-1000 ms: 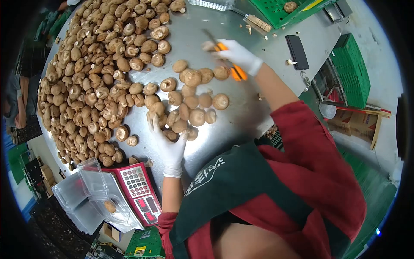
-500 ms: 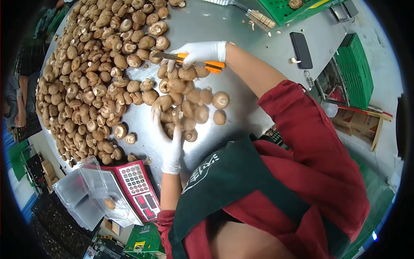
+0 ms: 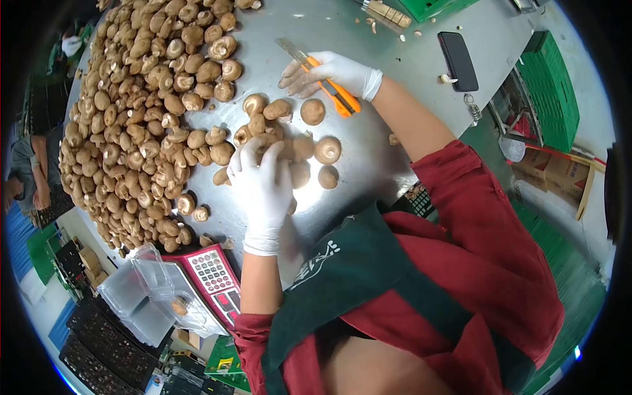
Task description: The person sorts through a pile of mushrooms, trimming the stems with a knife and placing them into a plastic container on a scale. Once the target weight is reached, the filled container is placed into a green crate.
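Note:
My right hand (image 3: pixel 329 71), in a white glove, is wrapped around an orange utility knife (image 3: pixel 342 99), its blade pointing up and left. The knife is held above the table, just over the small group of brown mushrooms (image 3: pixel 277 109). My left hand (image 3: pixel 262 187), also gloved in white, lies palm down with its fingers curled over mushrooms (image 3: pixel 266 139) in that group. Its palm and the mushrooms beneath are partly hidden. Single mushrooms (image 3: pixel 327 150) lie to the right of the left hand.
A large mushroom pile (image 3: pixel 131 131) covers the left of the metal table (image 3: pixel 388 158). A red scale (image 3: pixel 212 271) with clear plastic trays (image 3: pixel 135 299) stands in front. A phone (image 3: pixel 458 61), a wooden-handled tool (image 3: pixel 388 13) and a green crate (image 3: pixel 428 8) are on the far side. Another person's arm (image 3: pixel 41 174) is beyond.
My right hand has lifted up and right with the knife, away from the mushrooms. My left hand has moved up and over the group, which is more spread out. The view has shifted slightly.

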A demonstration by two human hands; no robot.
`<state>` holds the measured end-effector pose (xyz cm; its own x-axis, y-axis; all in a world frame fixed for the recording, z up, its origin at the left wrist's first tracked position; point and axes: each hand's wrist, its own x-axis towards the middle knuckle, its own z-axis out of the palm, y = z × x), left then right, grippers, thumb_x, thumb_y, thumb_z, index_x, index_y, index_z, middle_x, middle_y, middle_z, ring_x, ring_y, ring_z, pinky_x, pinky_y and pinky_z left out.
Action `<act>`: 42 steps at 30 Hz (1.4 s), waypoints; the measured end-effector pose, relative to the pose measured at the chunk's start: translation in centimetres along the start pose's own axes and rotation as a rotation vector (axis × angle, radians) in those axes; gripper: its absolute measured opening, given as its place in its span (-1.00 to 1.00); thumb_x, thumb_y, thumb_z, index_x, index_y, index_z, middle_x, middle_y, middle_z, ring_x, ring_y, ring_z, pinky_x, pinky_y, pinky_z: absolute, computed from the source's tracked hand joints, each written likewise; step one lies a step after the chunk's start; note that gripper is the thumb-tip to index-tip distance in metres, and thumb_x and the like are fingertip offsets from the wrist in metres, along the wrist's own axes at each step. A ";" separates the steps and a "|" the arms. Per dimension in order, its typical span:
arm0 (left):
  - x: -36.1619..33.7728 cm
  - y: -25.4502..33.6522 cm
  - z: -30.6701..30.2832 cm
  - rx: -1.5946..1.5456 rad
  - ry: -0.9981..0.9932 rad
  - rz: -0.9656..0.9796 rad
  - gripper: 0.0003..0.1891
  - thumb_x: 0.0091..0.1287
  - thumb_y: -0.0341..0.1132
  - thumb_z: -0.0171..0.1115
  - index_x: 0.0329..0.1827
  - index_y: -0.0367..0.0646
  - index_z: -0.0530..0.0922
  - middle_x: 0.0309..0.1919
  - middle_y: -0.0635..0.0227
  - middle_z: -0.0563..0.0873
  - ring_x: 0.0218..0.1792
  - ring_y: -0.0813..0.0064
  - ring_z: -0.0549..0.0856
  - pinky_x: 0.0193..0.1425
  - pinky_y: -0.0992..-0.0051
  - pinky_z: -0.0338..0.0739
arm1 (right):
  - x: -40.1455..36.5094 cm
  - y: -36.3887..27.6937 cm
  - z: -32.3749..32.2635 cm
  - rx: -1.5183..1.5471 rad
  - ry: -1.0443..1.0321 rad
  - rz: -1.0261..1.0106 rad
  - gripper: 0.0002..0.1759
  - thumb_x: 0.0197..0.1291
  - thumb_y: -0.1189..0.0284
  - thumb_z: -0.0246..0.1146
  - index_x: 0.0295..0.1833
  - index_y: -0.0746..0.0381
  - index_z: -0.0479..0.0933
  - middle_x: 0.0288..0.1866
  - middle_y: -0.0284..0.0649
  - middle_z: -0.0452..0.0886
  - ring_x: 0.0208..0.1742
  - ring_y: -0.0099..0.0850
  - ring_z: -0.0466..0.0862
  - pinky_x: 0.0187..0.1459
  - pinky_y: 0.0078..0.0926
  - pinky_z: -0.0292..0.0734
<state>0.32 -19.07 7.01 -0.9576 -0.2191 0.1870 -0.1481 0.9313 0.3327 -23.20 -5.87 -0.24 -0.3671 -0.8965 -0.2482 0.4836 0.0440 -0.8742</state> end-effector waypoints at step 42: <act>-10.8 1.1 -2.5 -1.773 0.286 -0.781 -0.55 0.50 -0.16 0.19 0.34 -0.20 0.42 0.16 0.22 0.65 0.15 0.34 0.67 0.20 0.34 0.60 | 2.1 -0.5 1.8 -0.314 0.181 0.104 -0.63 0.26 0.47 0.21 0.18 0.30 0.55 -0.20 -0.26 0.65 -0.46 -0.54 0.63 -0.49 -0.55 0.52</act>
<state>11.12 -16.35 7.64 -0.7273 -0.5729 -0.3778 0.0992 -0.6326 0.7681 -22.78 -8.54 0.37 -0.4766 -0.7891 -0.3876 0.2690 0.2888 -0.9188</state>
